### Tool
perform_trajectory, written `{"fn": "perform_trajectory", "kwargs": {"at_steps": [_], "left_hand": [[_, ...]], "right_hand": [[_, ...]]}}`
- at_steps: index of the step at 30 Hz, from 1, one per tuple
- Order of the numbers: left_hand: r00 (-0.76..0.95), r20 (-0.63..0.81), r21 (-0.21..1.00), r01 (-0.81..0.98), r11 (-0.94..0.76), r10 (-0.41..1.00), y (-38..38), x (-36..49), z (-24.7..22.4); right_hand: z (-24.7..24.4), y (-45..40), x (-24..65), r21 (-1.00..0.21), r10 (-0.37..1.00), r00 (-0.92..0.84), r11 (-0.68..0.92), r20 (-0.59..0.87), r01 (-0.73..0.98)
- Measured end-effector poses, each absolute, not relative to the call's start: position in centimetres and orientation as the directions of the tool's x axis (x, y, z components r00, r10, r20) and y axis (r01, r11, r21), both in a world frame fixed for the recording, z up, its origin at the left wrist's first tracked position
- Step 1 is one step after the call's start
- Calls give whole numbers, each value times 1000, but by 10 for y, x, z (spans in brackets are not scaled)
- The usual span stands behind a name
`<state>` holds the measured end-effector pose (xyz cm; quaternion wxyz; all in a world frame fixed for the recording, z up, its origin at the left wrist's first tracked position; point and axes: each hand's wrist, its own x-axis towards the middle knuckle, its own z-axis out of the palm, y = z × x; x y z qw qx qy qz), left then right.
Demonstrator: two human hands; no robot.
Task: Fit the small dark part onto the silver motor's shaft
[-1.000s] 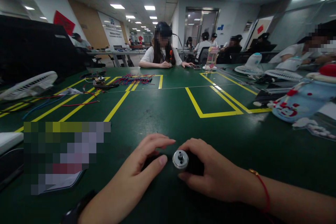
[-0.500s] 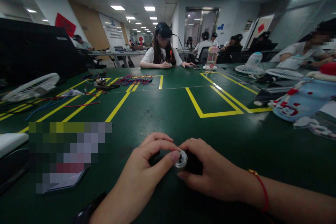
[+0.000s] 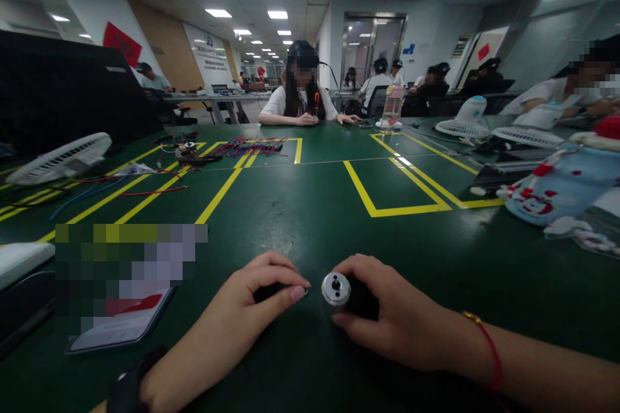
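Holding the metal cylinder (image 3: 336, 290) in my right hand (image 3: 392, 316), I had my fingers and thumb curled around its side, its round end facing up with a central hole and two smaller dark ones. It was just right of my left hand (image 3: 256, 300), which pinched a small dark piece (image 3: 305, 292) between thumb and forefinger, apart from the cylinder. Both hands were low over the green table (image 3: 285, 206).

Toward the far edge stood a clear, pink-tinted bottle (image 3: 393, 103); I could not tell whether it held any liquid. To my right was a blue container (image 3: 557, 187) with red and white decorations, its contents hidden from me. Beside it, pale bits showed at a clear pouch (image 3: 593, 239), though I couldn't make out whether they lay inside. A phone (image 3: 121, 322) lay to my left, and bundled wires (image 3: 256, 147) lay loose farther off.
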<state>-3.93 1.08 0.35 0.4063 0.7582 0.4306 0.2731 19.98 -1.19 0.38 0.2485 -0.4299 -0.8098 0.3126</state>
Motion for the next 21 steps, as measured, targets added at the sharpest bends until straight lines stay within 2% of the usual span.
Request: {"fn": "perform_trajectory", "kwargs": {"at_steps": [9,21], "left_hand": [[507,11,793,521,-317,862,9,-39,2],[537,61,701,577,-419,841,6,-36,3]], "right_hand": [[6,-12,200,-720,855,-503,427,124,548],[6,-13,200,-739,852,-505,429,138,520]]}}
